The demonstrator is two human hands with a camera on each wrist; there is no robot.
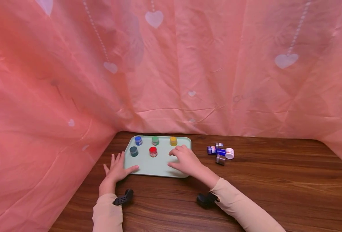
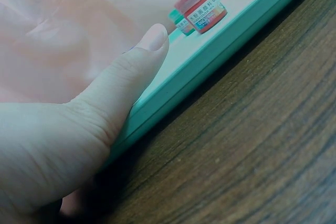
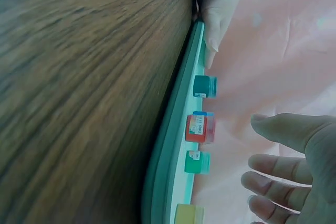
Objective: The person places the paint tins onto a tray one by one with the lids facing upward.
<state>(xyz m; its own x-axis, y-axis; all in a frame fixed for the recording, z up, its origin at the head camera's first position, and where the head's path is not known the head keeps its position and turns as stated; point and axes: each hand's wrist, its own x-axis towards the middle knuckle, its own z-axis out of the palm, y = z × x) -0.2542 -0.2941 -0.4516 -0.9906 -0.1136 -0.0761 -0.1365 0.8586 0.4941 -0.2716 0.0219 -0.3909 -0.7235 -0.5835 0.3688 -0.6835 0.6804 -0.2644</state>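
Observation:
My left hand (image 1: 117, 169) rests at the left front corner of a pale green tray (image 1: 147, 167), fingers spread along the side and thumb (image 2: 128, 72) reaching over the front rim. Over the tray's right part hangs my right hand (image 1: 186, 160), fingers loosely bent and apart from the thumb, holding nothing. Small paint jars stand upright on the tray: blue (image 1: 138, 140), green (image 1: 155, 140) and yellow (image 1: 173, 141) along the back, dark teal (image 1: 134, 151) and red (image 1: 153, 151) in front of them. The yellow jar is nearest the right hand's fingertips.
Right of the tray, more jars lie in a loose cluster: a purple one (image 1: 211, 150), a blue one (image 1: 220, 151), a white one (image 1: 229, 153) and brownish ones (image 1: 220, 159). A pink curtain (image 1: 217, 80) encloses the brown wooden table (image 1: 275, 180) behind and at the left.

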